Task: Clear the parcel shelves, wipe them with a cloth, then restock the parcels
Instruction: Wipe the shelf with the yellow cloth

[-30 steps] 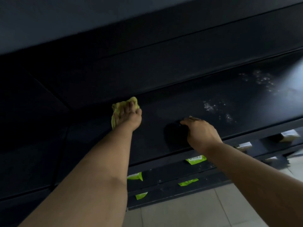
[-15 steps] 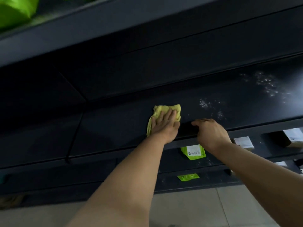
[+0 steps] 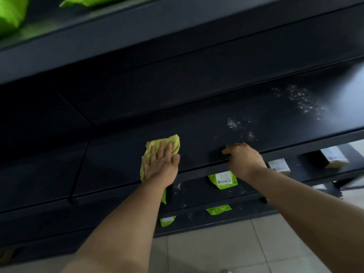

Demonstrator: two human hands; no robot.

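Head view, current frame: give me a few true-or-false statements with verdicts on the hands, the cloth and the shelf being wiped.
1. The left hand presses flat on the yellow-green cloth. True.
2. The right hand holds a parcel. False: it holds nothing and rests at the front edge of the dark shelf.
3. White specks lie on that shelf beyond the right hand. True.
4. Green parcels sit on the shelf being wiped. False: none show there. A green parcel lies on the shelf below, and more green bags lie on the shelf above.
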